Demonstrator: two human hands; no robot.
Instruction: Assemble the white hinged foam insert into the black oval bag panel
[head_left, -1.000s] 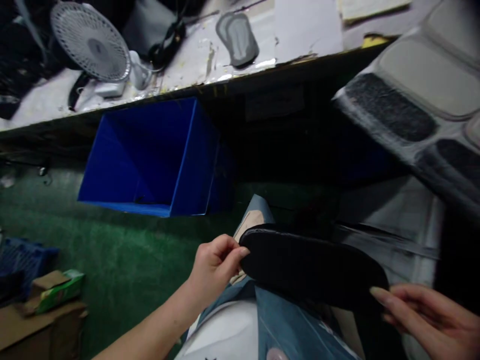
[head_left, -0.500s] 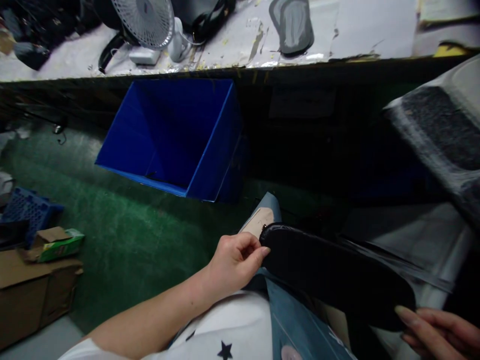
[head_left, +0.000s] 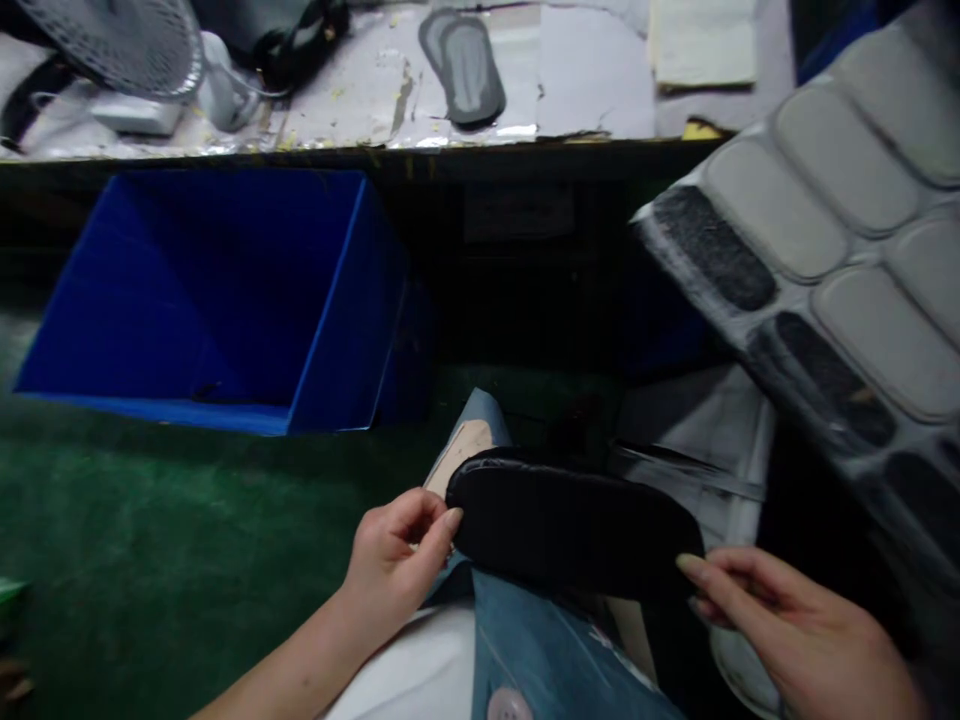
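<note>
Stretched across my lap is a long, flat black pad with rounded ends point(head_left: 577, 525); its exact kind I cannot make out. My left hand point(head_left: 397, 550) pinches its left end between thumb and fingertips. At the right end, my right hand point(head_left: 795, 620) grips the edge, thumb on top and the other fingers partly hidden beneath. A shiny raised rim runs along the pad's far edge. Below it lies a blue-grey apron point(head_left: 540, 640) over my clothes.
Ahead left, a blue bin point(head_left: 345, 330) stands on the green floor point(head_left: 187, 560) below a worn workbench point(head_left: 352, 90). On the bench are a fan point(head_left: 127, 45) and grey oval pads point(head_left: 472, 75). A board with several pale and dark oval pads point(head_left: 810, 190) juts in at right.
The view has swung right, bringing more of the oval-pad board and my right hand into sight. Both hands keep their hold on the black pad.
</note>
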